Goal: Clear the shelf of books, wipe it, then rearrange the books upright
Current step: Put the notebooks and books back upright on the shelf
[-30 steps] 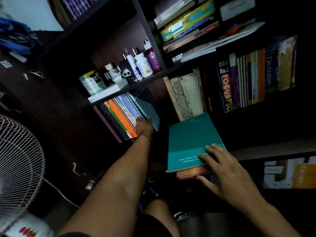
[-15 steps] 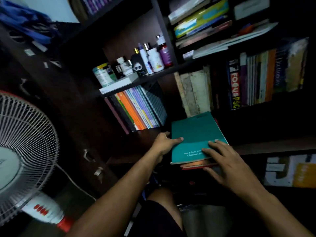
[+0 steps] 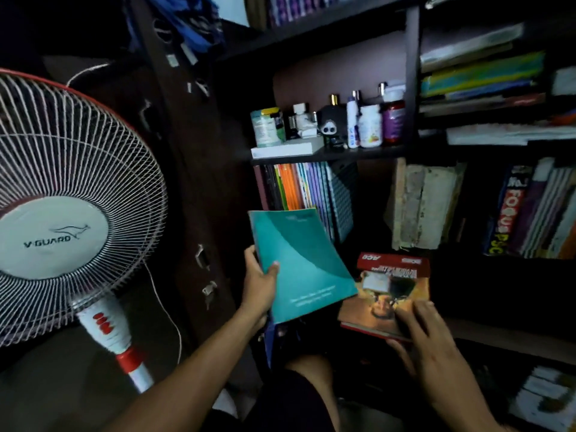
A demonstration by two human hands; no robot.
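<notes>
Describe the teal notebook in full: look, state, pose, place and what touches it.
The teal notebook is thin and soft-covered, apparently paper or card. A lighter curved band sweeps across its cover, with small pale lettering near the lower edge, too blurred to read. It is closed, lifted clear and tilted, in front of the upright books on the lower shelf. The left hand grips its left edge, thumb on the cover. Its lower right corner overlaps the red-and-orange book that the right hand touches.
</notes>
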